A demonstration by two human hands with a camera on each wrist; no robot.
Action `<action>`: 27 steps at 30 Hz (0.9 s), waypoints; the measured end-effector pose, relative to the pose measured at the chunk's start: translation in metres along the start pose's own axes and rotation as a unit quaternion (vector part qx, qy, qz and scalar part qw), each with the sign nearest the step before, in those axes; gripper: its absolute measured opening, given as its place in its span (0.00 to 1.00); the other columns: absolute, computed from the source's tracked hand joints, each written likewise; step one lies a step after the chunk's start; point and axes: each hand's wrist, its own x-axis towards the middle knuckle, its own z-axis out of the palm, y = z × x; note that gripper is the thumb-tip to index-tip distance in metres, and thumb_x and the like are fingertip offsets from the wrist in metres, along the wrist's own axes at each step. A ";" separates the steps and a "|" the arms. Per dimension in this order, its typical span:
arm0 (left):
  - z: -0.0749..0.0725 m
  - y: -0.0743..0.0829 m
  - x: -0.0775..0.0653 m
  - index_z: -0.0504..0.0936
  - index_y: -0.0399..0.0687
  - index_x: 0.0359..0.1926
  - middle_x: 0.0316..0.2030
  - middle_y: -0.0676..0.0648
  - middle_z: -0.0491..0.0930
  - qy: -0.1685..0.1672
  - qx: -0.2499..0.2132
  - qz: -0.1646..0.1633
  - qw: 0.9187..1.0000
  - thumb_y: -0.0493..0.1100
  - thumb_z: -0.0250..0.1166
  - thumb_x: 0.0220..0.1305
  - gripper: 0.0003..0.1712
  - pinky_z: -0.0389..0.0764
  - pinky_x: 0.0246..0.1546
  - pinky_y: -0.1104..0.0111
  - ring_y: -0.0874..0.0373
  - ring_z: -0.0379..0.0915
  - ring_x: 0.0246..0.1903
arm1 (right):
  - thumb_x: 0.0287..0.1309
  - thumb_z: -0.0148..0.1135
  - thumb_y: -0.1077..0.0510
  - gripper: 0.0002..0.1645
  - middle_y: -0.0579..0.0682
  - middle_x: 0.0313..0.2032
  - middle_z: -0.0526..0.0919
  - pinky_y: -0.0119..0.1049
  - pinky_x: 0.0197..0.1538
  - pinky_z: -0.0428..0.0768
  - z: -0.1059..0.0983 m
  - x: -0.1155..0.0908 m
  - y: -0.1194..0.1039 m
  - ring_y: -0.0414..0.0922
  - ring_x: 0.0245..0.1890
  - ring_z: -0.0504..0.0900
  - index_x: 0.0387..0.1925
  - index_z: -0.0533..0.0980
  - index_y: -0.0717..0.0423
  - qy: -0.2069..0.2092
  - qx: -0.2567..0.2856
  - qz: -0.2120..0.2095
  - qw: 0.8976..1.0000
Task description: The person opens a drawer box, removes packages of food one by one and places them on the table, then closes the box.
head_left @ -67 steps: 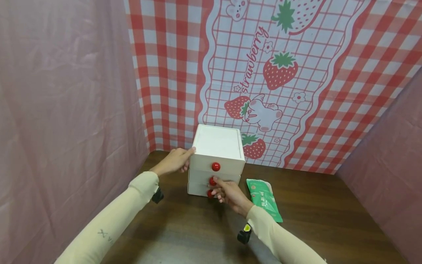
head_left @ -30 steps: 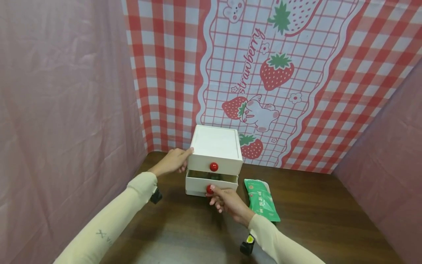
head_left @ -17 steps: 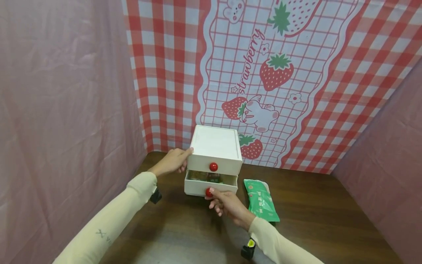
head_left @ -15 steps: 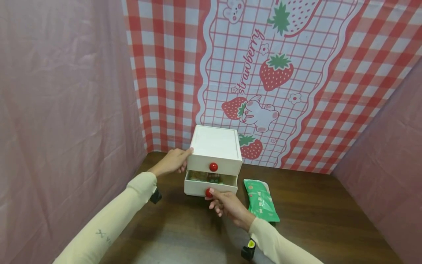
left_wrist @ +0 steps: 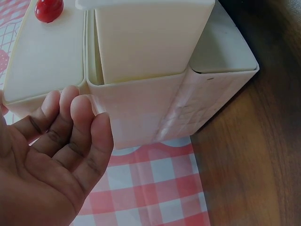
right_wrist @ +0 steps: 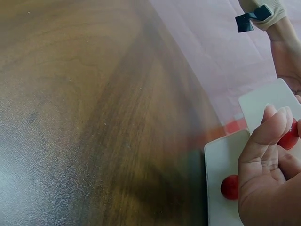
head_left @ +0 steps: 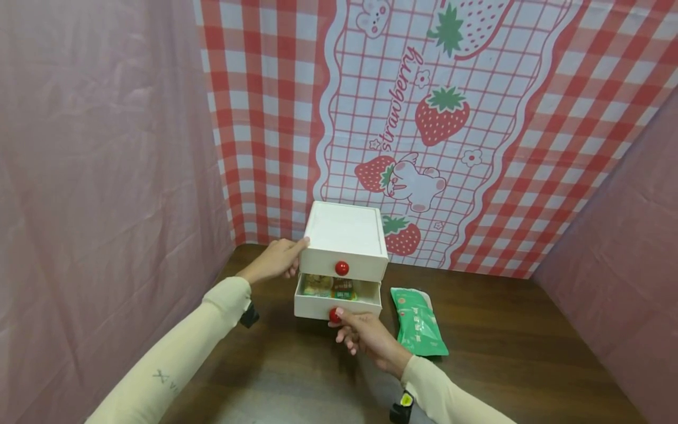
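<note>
A small white drawer cabinet (head_left: 346,229) with red knobs stands on the table. Its middle drawer (head_left: 309,305) is pulled partway out, and packaging printed in yellow, brown and green (head_left: 318,285) shows inside. My right hand (head_left: 373,340) pinches the middle drawer's round red knob (head_left: 334,315) between thumb and fingers; the right wrist view shows the same knob (right_wrist: 288,137) in its grasp. My left hand (head_left: 273,259) rests against the cabinet's upper left side, thumb at the top edge. In the left wrist view its gently bent fingers (left_wrist: 82,115) touch the side near the top drawer.
A green packet (head_left: 418,321) lies on the brown wooden table (head_left: 508,335), right of the cabinet. Behind hangs a red-and-white checked strawberry cloth (head_left: 275,118). Pink curtains (head_left: 106,176) close off both sides. The top drawer's knob (head_left: 341,268) sticks out above the pulled drawer.
The middle drawer has come out toward me with my right hand on its knob, showing the packaging inside. My left hand has stayed on the cabinet's side. The green packet lies where it was.
</note>
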 end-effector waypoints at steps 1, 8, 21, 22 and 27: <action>0.000 0.000 0.000 0.81 0.39 0.23 0.19 0.44 0.79 0.000 0.000 -0.001 1.000 0.68 0.45 0.78 0.42 0.77 0.20 0.67 0.44 0.80 0.22 | 0.70 0.59 0.35 0.44 0.45 0.25 0.84 0.25 0.24 0.73 0.000 -0.001 0.001 0.33 0.19 0.72 0.55 0.77 0.77 0.000 -0.001 0.000 1.000; 0.002 -0.001 0.000 0.81 0.40 0.23 0.19 0.43 0.80 0.004 -0.001 0.000 1.000 0.68 0.45 0.78 0.42 0.78 0.21 0.67 0.42 0.81 0.23 | 0.69 0.60 0.34 0.45 0.46 0.26 0.84 0.25 0.24 0.74 0.003 -0.005 0.003 0.33 0.19 0.72 0.55 0.77 0.76 0.001 0.000 0.006 1.000; 0.001 -0.001 0.001 0.81 0.39 0.23 0.18 0.44 0.80 0.006 -0.005 0.003 1.000 0.69 0.45 0.78 0.43 0.78 0.20 0.66 0.54 0.77 0.17 | 0.69 0.60 0.35 0.42 0.45 0.25 0.84 0.25 0.24 0.74 0.007 -0.016 0.005 0.33 0.19 0.72 0.53 0.79 0.75 -0.002 0.007 0.011 1.000; 0.001 -0.002 0.001 0.81 0.40 0.22 0.18 0.44 0.80 0.006 -0.006 0.003 1.000 0.69 0.45 0.78 0.42 0.79 0.21 0.65 0.55 0.77 0.17 | 0.69 0.60 0.35 0.42 0.45 0.25 0.84 0.25 0.24 0.74 0.007 -0.016 0.005 0.33 0.19 0.72 0.53 0.79 0.75 -0.002 0.007 0.011 1.000; 0.001 -0.002 0.001 0.82 0.36 0.23 0.18 0.45 0.79 0.008 -0.004 0.004 1.000 0.69 0.45 0.78 0.44 0.79 0.22 0.62 0.57 0.75 0.16 | 0.69 0.61 0.34 0.42 0.45 0.25 0.84 0.25 0.24 0.73 0.009 -0.020 0.006 0.32 0.19 0.72 0.53 0.79 0.75 -0.003 0.005 0.011 1.000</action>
